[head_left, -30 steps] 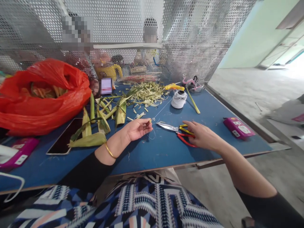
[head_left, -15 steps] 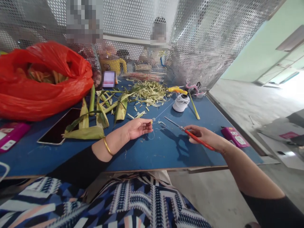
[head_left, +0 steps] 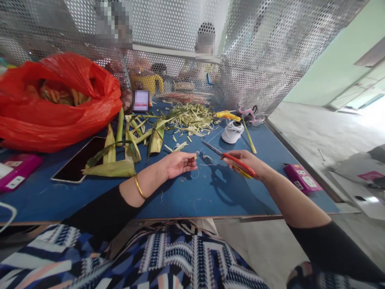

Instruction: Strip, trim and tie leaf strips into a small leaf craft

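My left hand (head_left: pixel 179 165) is closed in a pinch on a small pale yellow piece (head_left: pixel 195 157), perhaps of corn husk; its exact shape is mostly hidden. White thread trails by those fingertips. To the right, my right hand (head_left: pixel 245 158) grips red-handled scissors (head_left: pixel 226 156), some yellow showing on the handle. Their blades point up and left, the tips just beyond my left fingertips. A spool of white thread (head_left: pixel 232 133) stands behind the scissors.
Corn husks (head_left: pixel 111 168) and a heap of shredded strips (head_left: pixel 192 116) lie left and behind. A red plastic bag (head_left: pixel 99 114), a dark tablet (head_left: pixel 70 162), a yellow glue gun (head_left: pixel 227 115) and purple packs (head_left: pixel 302 178) are on the blue table (head_left: pixel 180 204). A perforated screen stands behind.
My right hand has brought the scissors left, closer to my left fingertips. The thread that ran straight toward the spool now looks slack. My left hand keeps its pinch.
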`<control>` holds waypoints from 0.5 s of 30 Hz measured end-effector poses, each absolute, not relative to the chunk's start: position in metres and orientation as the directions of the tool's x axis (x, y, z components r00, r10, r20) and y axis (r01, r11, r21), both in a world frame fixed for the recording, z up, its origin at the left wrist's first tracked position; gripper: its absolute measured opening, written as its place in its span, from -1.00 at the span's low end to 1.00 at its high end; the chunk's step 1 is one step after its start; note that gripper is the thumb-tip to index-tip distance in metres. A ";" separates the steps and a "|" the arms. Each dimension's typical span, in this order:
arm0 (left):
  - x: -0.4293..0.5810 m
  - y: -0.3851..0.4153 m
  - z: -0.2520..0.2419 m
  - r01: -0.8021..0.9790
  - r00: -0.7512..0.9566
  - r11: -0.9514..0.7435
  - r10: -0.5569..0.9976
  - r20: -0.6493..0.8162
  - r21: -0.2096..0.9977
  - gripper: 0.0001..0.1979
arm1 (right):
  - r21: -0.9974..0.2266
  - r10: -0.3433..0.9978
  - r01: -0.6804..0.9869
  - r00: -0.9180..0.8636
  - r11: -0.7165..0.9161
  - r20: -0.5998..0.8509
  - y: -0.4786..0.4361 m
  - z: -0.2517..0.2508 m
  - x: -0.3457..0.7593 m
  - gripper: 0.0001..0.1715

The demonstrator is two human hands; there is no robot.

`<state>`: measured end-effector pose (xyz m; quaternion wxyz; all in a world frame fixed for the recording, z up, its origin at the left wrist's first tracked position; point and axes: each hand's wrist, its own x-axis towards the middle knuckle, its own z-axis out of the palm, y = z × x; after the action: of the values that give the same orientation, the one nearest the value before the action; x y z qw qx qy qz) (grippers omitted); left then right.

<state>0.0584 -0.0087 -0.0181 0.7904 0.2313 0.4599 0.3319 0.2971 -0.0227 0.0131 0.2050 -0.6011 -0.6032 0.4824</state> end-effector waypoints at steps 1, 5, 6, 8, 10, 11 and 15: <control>0.058 -0.009 -0.019 -0.313 0.363 0.670 0.740 -0.567 0.673 -0.74 | -0.819 0.935 0.549 -0.175 -0.168 -0.309 -0.023 0.011 0.298 -0.31; 0.055 -0.008 -0.019 -0.346 0.405 0.658 0.748 -0.525 0.669 -0.78 | -0.572 0.988 0.820 -0.071 -0.021 -0.138 -0.031 0.001 0.307 -0.39; 0.054 -0.008 -0.017 -0.356 0.412 0.656 0.749 -0.518 0.666 -0.78 | -0.441 0.996 0.898 -0.045 0.004 -0.083 -0.035 -0.001 0.310 -0.44; 0.051 -0.008 -0.013 -0.373 0.426 0.658 0.748 -0.509 0.655 -0.75 | -0.178 0.999 0.983 -0.034 0.035 0.009 -0.043 -0.005 0.316 -0.52; 0.049 -0.009 -0.009 -0.388 0.458 0.662 0.743 -0.489 0.642 -0.73 | 0.005 0.997 0.997 -0.072 0.072 0.034 -0.050 -0.007 0.321 -0.57; 0.048 -0.010 -0.006 -0.394 0.476 0.662 0.740 -0.475 0.638 -0.74 | 0.058 0.994 0.994 -0.097 0.095 0.043 -0.053 -0.008 0.322 -0.60; 0.051 -0.014 0.001 -0.402 0.498 0.645 0.749 -0.436 0.650 -0.73 | -0.143 0.953 0.965 -0.184 0.222 0.240 -0.058 -0.004 0.303 -0.75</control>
<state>0.0513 -0.0144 0.0012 0.8315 0.2399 0.3623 0.3462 0.3029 -0.0580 -0.0039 0.1396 -0.6235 -0.7690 -0.0202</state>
